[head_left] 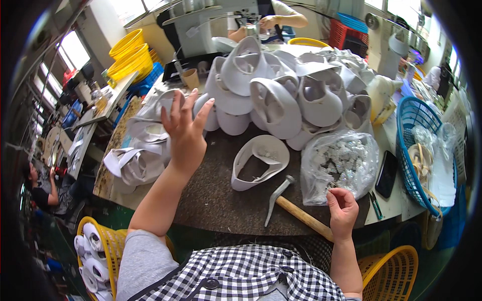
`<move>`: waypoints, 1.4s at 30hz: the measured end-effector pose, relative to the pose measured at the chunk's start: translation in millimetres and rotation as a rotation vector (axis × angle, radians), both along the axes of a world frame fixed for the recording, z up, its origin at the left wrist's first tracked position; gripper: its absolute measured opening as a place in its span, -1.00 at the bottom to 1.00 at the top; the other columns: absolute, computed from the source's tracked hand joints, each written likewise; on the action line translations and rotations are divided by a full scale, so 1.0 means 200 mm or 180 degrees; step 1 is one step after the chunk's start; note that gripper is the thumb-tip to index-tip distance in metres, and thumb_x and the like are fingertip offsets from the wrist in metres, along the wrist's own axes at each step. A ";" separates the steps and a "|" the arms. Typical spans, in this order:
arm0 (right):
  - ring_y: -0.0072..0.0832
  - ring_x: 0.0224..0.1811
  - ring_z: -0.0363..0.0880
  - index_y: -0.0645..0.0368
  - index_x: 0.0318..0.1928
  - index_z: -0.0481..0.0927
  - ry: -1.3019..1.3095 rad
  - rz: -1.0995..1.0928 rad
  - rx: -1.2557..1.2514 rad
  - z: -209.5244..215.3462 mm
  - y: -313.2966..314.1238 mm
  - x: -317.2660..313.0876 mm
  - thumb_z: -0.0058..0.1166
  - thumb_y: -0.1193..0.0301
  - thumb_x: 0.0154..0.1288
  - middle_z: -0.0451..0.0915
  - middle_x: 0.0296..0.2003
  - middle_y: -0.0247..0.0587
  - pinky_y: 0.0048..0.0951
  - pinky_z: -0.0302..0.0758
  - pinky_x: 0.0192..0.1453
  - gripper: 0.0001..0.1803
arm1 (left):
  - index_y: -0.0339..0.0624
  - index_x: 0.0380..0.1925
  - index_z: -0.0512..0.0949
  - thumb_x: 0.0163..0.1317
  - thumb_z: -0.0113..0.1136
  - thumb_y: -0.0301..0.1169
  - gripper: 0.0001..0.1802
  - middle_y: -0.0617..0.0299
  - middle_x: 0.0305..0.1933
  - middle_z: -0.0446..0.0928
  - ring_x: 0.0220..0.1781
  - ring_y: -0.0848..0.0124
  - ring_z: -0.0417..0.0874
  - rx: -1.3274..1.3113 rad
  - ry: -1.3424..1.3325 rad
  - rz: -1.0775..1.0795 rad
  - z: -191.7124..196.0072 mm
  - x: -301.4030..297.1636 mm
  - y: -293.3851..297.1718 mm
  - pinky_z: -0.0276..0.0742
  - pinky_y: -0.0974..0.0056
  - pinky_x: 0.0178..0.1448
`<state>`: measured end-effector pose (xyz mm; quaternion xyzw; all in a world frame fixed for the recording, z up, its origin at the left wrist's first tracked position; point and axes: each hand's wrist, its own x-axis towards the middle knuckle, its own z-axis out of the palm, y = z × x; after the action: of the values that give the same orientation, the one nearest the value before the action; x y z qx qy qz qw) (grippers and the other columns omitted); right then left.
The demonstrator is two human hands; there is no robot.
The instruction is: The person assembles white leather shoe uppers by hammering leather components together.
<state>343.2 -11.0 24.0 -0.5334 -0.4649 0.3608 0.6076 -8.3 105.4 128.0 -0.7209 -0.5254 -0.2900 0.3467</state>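
My left hand point(186, 133) is raised with its fingers spread, nothing in it, in front of a stack of white, loop-shaped pieces point(138, 163) that look like shoe uppers. My right hand point(343, 213) is closed in a pinch at the near edge of a clear plastic bag point(312, 188) of small silvery bits point(346, 163). What its fingertips hold is too small to make out. Between my hands one white upper point(273, 173) lies alone on the dark board point(216, 200). A hammer point(299, 212) with a wooden handle lies closer to me, its handle end beside my right hand.
A tall heap of white uppers point(273, 108) fills the far side. To the right are a phone point(387, 174), teal-handled snips point(375, 205) and a blue basket point(401, 145). Yellow baskets point(118, 256) stand beside me. Another person's hand point(268, 22) works behind the heap.
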 end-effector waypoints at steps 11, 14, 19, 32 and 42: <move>-0.72 -0.39 0.47 0.26 -0.18 0.57 -0.0109 0.0073 0.0008 -0.06 -0.10 -0.03 0.17 0.55 0.30 0.56 -0.38 -0.40 -0.70 0.41 -0.27 -0.89 | 0.01 0.27 0.34 0.03 -0.05 -0.80 -0.25 -0.05 0.38 0.20 0.46 -0.04 0.17 0.0185 -0.1430 -0.0663 0.11 -0.35 0.39 0.26 0.03 0.43; -0.72 -0.40 0.46 0.25 -0.18 0.57 -0.0128 0.0161 0.0113 -0.05 -0.11 -0.07 0.17 0.55 0.30 0.56 -0.38 -0.41 -0.70 0.41 -0.29 -0.90 | 0.19 0.46 -0.04 0.32 0.02 0.08 -0.20 -0.01 0.50 0.05 0.52 -0.05 0.05 -0.0756 -0.1447 -0.0100 -0.37 -0.50 0.67 -0.33 -0.34 0.47; -0.72 -0.40 0.46 0.25 -0.18 0.57 -0.0212 0.0071 0.0073 -0.06 -0.12 -0.07 0.17 0.55 0.30 0.55 -0.39 -0.42 -0.70 0.41 -0.28 -0.90 | 0.32 0.48 -0.38 0.26 -0.11 0.32 -0.01 -0.05 0.52 0.01 0.54 -0.08 0.01 -0.2192 -0.1950 -0.0401 -0.47 -0.44 0.72 -0.39 -0.34 0.47; -0.70 -0.36 0.49 0.24 -0.23 0.57 -0.0157 0.0144 0.0181 -0.07 -0.11 -0.07 0.19 0.59 0.27 0.54 -0.35 -0.40 -0.68 0.43 -0.26 -0.91 | 0.00 0.44 0.06 0.29 0.09 0.07 -0.17 -0.11 0.14 0.42 0.25 -0.10 0.38 -0.0430 -0.0464 0.0017 -0.30 -0.42 0.23 0.28 -0.06 0.32; -0.70 -0.37 0.49 0.26 -0.23 0.57 -0.0399 0.0187 0.0195 -0.08 -0.13 -0.06 0.18 0.59 0.27 0.54 -0.36 -0.39 -0.67 0.44 -0.26 -0.92 | -0.10 -0.18 0.51 0.07 0.40 -0.07 -0.55 0.18 0.08 0.51 0.31 0.17 0.42 -0.2966 -0.1298 -0.2676 -0.27 0.01 -0.08 -0.08 -0.02 0.53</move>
<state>330.5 -36.5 7.8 -0.5223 -0.5284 0.3299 0.5824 -6.4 89.6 74.4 -0.8699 -0.3247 -0.2737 -0.2509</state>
